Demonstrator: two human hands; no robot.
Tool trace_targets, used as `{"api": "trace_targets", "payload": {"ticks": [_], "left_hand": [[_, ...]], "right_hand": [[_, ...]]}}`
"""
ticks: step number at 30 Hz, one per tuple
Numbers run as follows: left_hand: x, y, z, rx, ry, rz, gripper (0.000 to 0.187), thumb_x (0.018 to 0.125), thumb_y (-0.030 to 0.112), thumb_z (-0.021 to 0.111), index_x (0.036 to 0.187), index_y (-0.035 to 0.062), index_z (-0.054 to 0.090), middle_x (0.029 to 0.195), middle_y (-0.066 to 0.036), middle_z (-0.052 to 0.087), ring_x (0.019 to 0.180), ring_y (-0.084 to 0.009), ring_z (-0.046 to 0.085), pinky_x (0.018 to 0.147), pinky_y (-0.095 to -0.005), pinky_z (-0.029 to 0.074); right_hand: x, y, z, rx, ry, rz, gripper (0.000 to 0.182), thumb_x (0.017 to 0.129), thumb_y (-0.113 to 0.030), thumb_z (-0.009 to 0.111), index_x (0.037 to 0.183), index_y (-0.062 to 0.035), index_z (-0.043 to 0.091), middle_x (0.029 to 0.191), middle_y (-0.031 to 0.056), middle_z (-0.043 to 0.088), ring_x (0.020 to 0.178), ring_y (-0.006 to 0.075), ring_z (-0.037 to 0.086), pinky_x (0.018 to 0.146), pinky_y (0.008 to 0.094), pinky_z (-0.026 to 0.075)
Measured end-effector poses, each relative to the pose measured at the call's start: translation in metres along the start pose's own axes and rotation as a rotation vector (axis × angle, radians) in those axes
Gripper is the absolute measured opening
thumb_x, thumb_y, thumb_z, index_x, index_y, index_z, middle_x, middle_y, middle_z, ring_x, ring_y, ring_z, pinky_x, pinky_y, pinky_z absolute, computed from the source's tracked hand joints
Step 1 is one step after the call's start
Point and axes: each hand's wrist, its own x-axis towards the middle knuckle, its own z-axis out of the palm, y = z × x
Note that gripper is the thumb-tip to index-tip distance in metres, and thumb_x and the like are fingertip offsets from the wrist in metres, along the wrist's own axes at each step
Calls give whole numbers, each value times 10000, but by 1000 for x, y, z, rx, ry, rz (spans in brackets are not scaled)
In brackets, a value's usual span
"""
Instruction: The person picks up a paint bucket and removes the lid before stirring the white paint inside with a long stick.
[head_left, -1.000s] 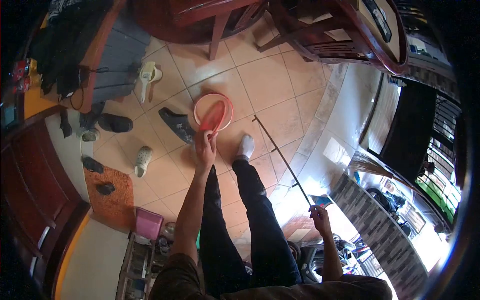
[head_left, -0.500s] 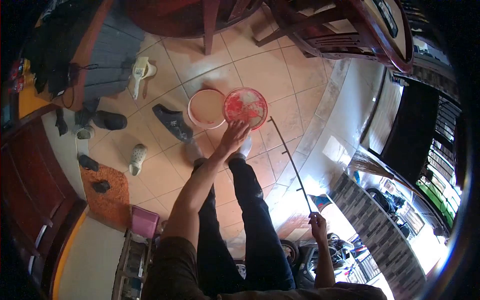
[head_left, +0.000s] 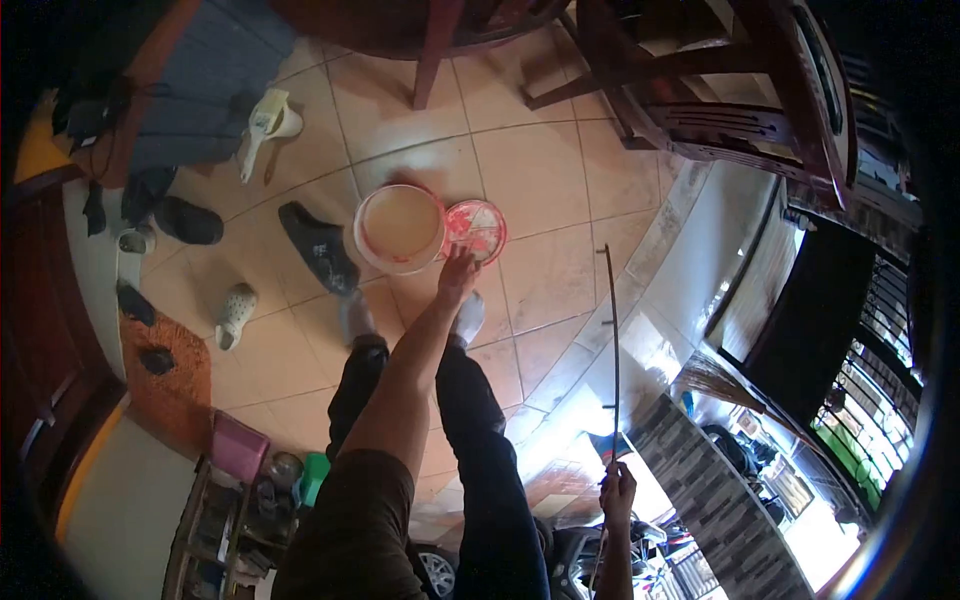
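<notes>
A round lid with a red rim and red smears [head_left: 487, 232] lies on the tiled floor, right against a white bucket [head_left: 374, 258]. Brownish contents fill much of the bucket. Over the lid's near edge is my left hand [head_left: 459, 272], fingers spread and none wrapped around the rim; whether the fingertips touch it is hard to see. My right hand [head_left: 618, 490] is closed around the lower end of a long thin rod with short side pegs [head_left: 615, 370]. The rod points away from me, its far end past the lid on the right.
A dark shoe [head_left: 318, 248] lies left of the bucket, with a pale clog [head_left: 236, 315] farther left. A white dipper [head_left: 270, 125] sits beyond them. Wooden chair legs [head_left: 430, 75] stand ahead. A shoe rack [head_left: 195, 520] is at lower left, a tiled low wall [head_left: 700, 480] at right.
The lid has gone down to the floor beside the bucket, and my left hand's fingers have spread. The rod has swung more upright in view, its far end moving right.
</notes>
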Motion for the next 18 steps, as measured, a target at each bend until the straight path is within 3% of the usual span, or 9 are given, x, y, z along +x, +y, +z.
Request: {"api": "trace_targets", "payload": {"ticks": [1,2,4,6,7,8,10,12,18], "left_hand": [[-6,-2,-6,-9,-37,6,245,772,177,498,984,84,578,1126,-91,513,1105,-266,433,962,-441,287],[-10,-7,-23,-16,-71,11,248,780,175,493,1001,91,567,1134,-87,512,1108,-269,434,961,-439,288],[-41,-8,-59,-71,-66,19,272,770,156,503,1031,85,540,1102,-90,516,1066,-267,456,913,-430,333],[-69,-7,-89,-323,-59,-159,282,733,198,560,984,72,541,1011,-109,519,1011,-275,466,834,-427,374],[-86,-10,-103,-297,49,-207,254,732,189,574,952,71,527,909,-117,521,891,-293,513,725,-429,418],[-97,-17,-115,-297,46,-202,254,732,189,574,952,71,527,909,-117,521,891,-293,513,725,-429,418],[-123,-28,-134,-382,-65,-492,237,753,204,551,926,49,501,885,-129,532,811,-297,540,690,-430,440],[-147,-45,-120,-306,164,-511,207,785,228,534,866,45,481,821,-151,529,750,-308,555,644,-438,455],[-151,-97,-108,-539,112,-662,278,830,287,496,898,18,484,801,-175,561,771,-343,572,707,-453,458]], "right_hand": [[3,-5,1,-166,-7,-60,247,901,-200,419,820,9,523,551,34,500,484,108,489,458,248,388],[4,-17,9,-166,-17,-69,247,901,-200,419,820,9,523,551,34,500,484,108,489,458,248,388],[5,-48,26,-283,-45,-307,212,889,-177,433,841,10,520,580,69,533,526,138,528,469,279,401],[-1,-83,41,-446,-139,-418,174,877,-155,444,842,-3,520,601,93,542,548,145,542,479,290,414],[-12,-108,54,-419,-140,-471,128,865,-132,453,840,-25,520,595,111,543,541,185,561,473,312,410],[-14,-117,65,-459,-115,-502,105,862,-124,460,838,-41,520,573,132,534,525,226,566,473,337,409],[-18,-137,85,-531,-216,-442,93,860,-129,463,843,-59,523,582,180,539,567,347,574,487,400,412],[-4,-136,112,-734,-255,-655,148,855,-161,469,803,-24,486,589,208,537,588,397,550,502,460,417],[38,-178,212,-891,-288,-495,239,833,-240,457,856,-16,535,776,270,579,760,443,567,657,505,461]]}}
